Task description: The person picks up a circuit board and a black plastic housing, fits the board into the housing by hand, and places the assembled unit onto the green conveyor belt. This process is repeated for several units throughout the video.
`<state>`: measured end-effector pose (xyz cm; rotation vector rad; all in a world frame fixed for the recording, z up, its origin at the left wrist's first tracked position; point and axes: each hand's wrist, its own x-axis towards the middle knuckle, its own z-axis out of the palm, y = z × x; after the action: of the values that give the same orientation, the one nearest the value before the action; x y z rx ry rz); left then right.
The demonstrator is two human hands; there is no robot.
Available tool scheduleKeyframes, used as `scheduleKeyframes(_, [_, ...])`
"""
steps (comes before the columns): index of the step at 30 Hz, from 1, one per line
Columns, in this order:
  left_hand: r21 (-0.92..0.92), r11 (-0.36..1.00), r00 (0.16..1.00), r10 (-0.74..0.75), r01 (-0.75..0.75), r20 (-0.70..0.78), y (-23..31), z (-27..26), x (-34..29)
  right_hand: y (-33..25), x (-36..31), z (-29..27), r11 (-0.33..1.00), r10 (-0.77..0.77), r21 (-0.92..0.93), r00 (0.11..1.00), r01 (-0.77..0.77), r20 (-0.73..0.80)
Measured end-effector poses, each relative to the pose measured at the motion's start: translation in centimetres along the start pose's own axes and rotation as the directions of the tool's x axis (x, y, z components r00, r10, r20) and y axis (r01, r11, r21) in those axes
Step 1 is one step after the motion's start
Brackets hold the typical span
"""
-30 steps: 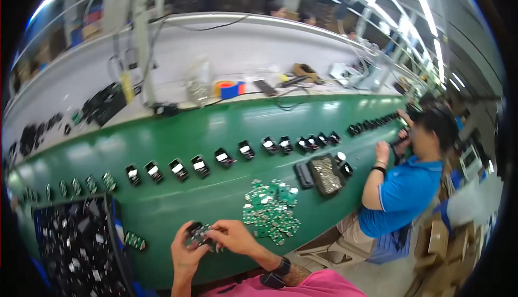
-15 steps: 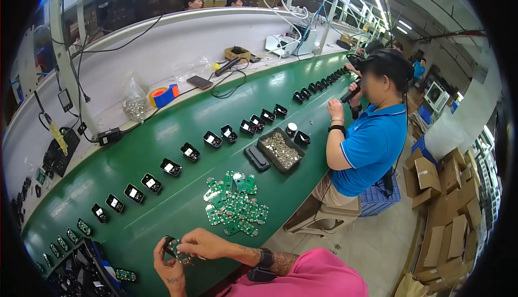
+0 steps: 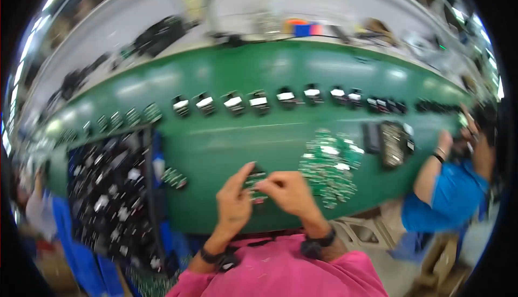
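Head view, change noted: against the pictures from half a second and a second ago, the view has swung back square to the belt [image 3: 259,135]; the frame is smeared by motion. The board [image 3: 255,181] is seen in both hands throughout, at the near belt edge, so the handling is judged mid-course, the board not set down.

Left hand [image 3: 233,202]: fingers curled, thumb and forefinger closed on the board's left edge; a dark wristband is worn.

Right hand [image 3: 288,192]: fingers bent, pinching the board's right side; a watch is worn at the wrist.

Board: small, green, held just above the belt, between the two hands. Detail is lost to blur.

Nearby: a board pile [image 3: 330,167] just right of the right hand; a row of black units [image 3: 259,101] across the belt; a dark tray [image 3: 108,200] at left; a co-worker's blue sleeve [image 3: 442,208] far right.
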<state>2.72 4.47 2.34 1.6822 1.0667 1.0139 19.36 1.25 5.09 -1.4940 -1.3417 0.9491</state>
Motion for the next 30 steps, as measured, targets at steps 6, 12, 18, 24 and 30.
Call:
scheduleKeyframes(6, [-0.149,0.987,0.993,-0.053,0.068,0.102,0.4,-2.2,-0.5,0.7,0.4,1.0,0.979,0.136,0.144,0.988,-0.147,0.079])
scheduleKeyframes(12, [-0.415,0.876,0.961,-0.158,0.243,0.229,-0.5,-3.2,-1.2,-0.2,0.2,1.7,0.999,0.051,0.000,0.997,-0.051,0.057])
scheduleKeyframes(18, [-0.381,0.844,0.911,-0.262,0.377,0.320,-0.2,-3.4,-0.6,0.5,0.4,1.3,0.970,0.143,-0.202,0.989,-0.134,0.030])
scheduleKeyframes(24, [-0.398,0.827,0.901,-0.267,0.396,0.341,-0.6,-3.0,-0.3,1.7,0.1,2.4,0.976,0.156,0.149,0.988,-0.157,0.023])
scheduleKeyframes(30, [-0.428,0.781,0.880,-0.324,0.456,0.346,-0.8,-2.9,0.1,0.5,0.2,2.3,0.995,0.095,0.033,0.992,-0.098,0.079])
